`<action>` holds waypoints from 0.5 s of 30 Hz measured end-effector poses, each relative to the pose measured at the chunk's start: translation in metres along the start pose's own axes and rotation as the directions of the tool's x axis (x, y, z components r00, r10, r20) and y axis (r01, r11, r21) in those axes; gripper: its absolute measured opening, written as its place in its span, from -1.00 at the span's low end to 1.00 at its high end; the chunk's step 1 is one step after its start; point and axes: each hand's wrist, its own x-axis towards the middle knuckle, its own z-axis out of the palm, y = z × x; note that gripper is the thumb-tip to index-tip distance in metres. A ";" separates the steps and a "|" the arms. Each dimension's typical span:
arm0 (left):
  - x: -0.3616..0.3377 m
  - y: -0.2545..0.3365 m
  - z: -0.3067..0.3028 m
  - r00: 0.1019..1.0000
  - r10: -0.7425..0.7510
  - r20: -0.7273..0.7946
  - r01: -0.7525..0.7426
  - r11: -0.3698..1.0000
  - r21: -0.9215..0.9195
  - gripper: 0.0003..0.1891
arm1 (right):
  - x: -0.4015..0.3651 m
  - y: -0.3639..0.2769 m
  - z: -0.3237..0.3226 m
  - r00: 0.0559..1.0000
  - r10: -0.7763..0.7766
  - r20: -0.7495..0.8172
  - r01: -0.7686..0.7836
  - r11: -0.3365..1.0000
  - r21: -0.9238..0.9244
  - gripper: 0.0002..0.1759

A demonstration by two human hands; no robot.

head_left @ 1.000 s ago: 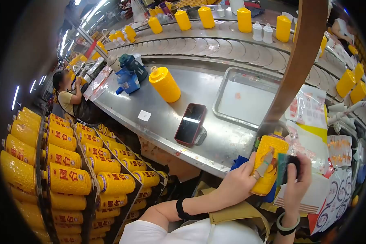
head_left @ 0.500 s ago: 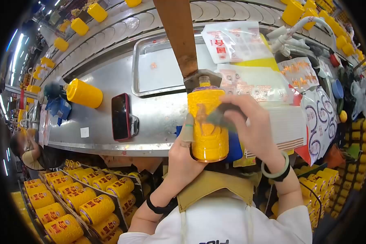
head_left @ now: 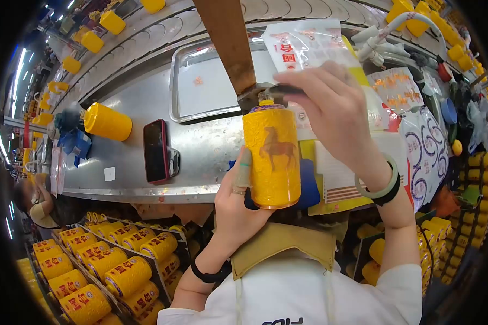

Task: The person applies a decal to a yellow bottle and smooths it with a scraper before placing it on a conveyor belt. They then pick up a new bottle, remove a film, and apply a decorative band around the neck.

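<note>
My left hand (head_left: pixel 237 197) is closed round the left side and base of a yellow bottle (head_left: pixel 265 181), whose clear neck points away from me against a dark holder (head_left: pixel 248 100) at the end of a brown bar. A brown horse figure (head_left: pixel 278 149) shows on the bottle's face. Above and right of the bottle is my right hand (head_left: pixel 339 108), partly blurred, its fingers closed on a dark flat piece (head_left: pixel 287 89) near the neck.
A metal tray (head_left: pixel 174 92), a phone (head_left: pixel 155 151) and another yellow bottle (head_left: pixel 108 122) lie on the steel table (head_left: pixel 195 146). Printed sheets (head_left: pixel 417 141) are at the right. Racks of yellow bottles (head_left: pixel 127 276) stand below, and a conveyor (head_left: pixel 162 30) runs behind. Another person (head_left: pixel 40 208) is far left.
My right hand has moved up and right, off the bottle's face towards its neck, with the dark piece. The horse figure is now uncovered. The whole view has shifted slightly.
</note>
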 end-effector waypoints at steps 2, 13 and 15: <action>-0.003 -0.004 -0.002 0.999 -0.035 0.029 0.035 0.999 -0.022 0.07 | -0.015 -0.010 0.001 0.998 -0.067 -0.011 0.068 0.986 0.155 -0.70; -0.004 -0.014 -0.001 0.982 -0.133 0.136 0.156 0.971 -0.182 -0.11 | -0.071 -0.049 -0.008 0.999 0.010 -0.032 -0.005 0.989 0.148 -0.68; -0.001 -0.014 0.001 0.980 -0.150 0.131 0.178 0.955 -0.238 -0.11 | -0.082 -0.065 -0.013 0.999 -0.032 0.024 0.024 0.959 0.282 -0.70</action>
